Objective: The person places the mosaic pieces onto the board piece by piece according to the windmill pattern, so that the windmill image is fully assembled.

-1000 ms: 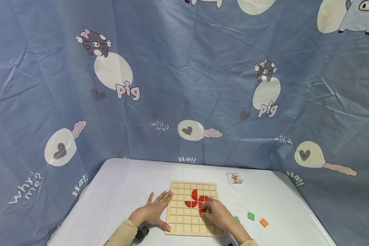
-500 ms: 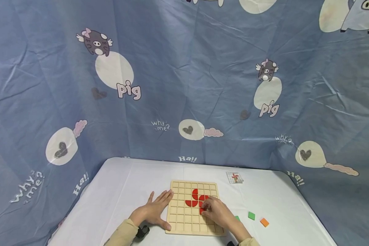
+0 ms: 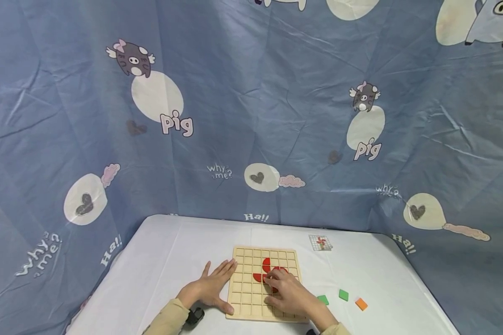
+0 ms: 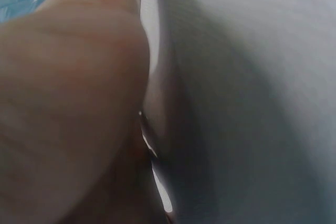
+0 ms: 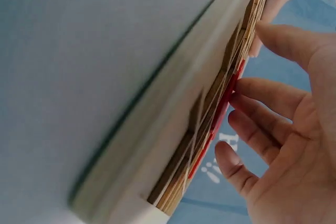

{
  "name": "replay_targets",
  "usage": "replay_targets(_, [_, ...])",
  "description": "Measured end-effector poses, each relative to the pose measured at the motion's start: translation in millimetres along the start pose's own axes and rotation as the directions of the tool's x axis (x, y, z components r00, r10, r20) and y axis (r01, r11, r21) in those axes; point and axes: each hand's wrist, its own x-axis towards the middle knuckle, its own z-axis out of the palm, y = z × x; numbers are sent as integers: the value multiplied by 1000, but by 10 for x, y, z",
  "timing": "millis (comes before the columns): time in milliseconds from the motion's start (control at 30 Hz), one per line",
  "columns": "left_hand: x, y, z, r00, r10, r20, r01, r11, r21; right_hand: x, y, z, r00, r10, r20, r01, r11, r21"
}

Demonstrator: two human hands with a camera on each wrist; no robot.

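A square wooden grid board (image 3: 245, 298) lies on the white table, with several red quarter-round tiles (image 3: 266, 264) set in its cells in a pinwheel shape. Flat and spread, my left hand (image 3: 209, 288) rests along the board's left edge, fingertips on the upper rim and thumb at the lower corner. My right hand (image 3: 289, 293) is over the board and partly covers the red tiles. In the right wrist view, its index fingertip (image 5: 239, 85) touches a red tile (image 5: 224, 100), while the thumb stays apart and the other fingers are loosely bent. The left wrist view shows mostly skin and tablecloth.
Right of the board lie two green tiles (image 3: 343, 294) and an orange tile (image 3: 361, 304). Behind them, a small card (image 3: 320, 242) bears a grid and a red pinwheel on a brown stem. A blue printed curtain (image 3: 218, 116) surrounds the table.
My right hand has shifted slightly left over the red tiles, and its thumb has parted from the fingers. My left hand has stayed at the board's edge.
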Motion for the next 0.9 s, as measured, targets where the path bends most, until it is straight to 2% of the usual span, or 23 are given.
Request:
replay_targets(200, [10,13,-2,1000,-3,-5,3,1000,9,4,-12,-27,1000,-8,-14,8,999,-45])
replay_targets(600, [46,-33,15,1000,-22,-5,22,1000,13,14,4,-15,998,44,36,-44,999,-18])
replay_targets(733, [44,-25,27,1000,-28,4,28,1000,0,18,3,-2,999,35,5,-35,999,-11])
replay_targets(900, [41,-26,40,1000,-25,3,25,1000,0,53,-43,5,999,-23,-49,21,999,-42])
